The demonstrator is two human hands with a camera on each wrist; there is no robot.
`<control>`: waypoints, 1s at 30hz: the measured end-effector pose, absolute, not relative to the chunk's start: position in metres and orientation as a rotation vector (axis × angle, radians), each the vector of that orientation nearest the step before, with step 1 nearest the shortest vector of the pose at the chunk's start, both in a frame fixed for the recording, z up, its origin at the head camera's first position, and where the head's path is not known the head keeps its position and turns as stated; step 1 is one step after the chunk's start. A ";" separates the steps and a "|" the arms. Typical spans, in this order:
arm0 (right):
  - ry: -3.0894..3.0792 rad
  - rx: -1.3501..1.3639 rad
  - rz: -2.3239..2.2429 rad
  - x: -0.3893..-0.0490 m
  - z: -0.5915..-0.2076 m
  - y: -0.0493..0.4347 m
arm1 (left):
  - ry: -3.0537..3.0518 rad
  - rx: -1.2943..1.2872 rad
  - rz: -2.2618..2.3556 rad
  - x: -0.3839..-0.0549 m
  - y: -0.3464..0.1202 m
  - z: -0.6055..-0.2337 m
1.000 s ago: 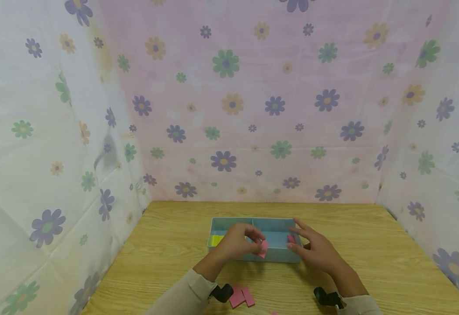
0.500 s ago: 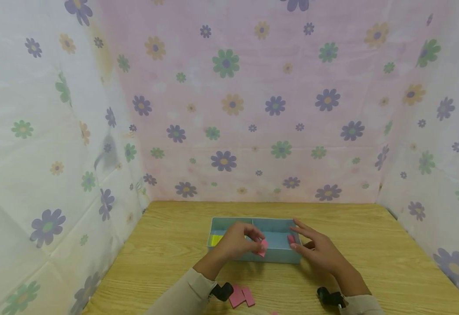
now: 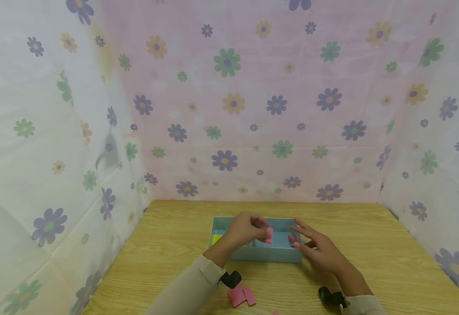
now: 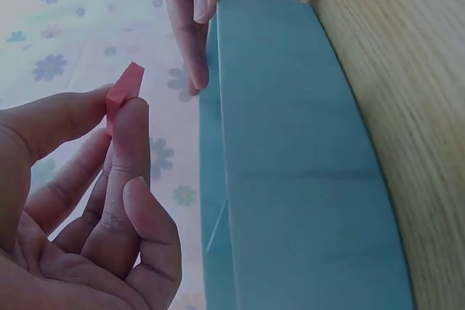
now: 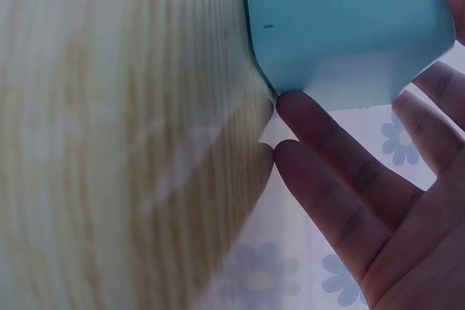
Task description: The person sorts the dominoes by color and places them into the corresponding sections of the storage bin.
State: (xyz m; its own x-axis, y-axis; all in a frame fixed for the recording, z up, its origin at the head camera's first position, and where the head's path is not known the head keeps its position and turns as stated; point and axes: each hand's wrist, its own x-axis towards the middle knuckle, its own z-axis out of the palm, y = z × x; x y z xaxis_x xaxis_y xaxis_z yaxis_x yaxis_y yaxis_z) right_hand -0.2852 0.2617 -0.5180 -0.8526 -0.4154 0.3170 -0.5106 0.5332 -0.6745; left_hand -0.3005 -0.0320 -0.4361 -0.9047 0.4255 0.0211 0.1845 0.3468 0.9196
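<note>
Left hand (image 3: pixel 247 229) is pinching pink piece (image 3: pixel 270 235) above box (image 3: pixel 261 255), toward its right half; box's long axis is running left-right. Right hand (image 3: pixel 320 250), fingers extended, is touching its right end.
</note>
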 end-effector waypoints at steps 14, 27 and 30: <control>-2.675 0.764 1.295 -0.286 -0.517 0.262 | 2.426 0.384 1.580 -0.320 -0.007 -0.431; -2.682 0.746 1.322 -0.284 -0.516 0.263 | 2.439 0.294 1.595 -0.328 0.017 -0.431; -2.683 0.755 1.345 -0.284 -0.515 0.263 | 2.445 0.276 1.591 -0.329 0.021 -0.432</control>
State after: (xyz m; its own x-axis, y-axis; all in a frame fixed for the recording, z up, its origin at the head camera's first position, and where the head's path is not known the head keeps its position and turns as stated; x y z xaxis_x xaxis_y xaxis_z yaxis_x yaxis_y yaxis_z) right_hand -0.2836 0.2626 -0.5145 -0.8799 -0.4025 0.2525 -0.4431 0.5033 -0.7418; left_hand -0.3292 0.0215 -0.4315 -0.9602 0.2694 -0.0740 0.0415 0.3995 0.9158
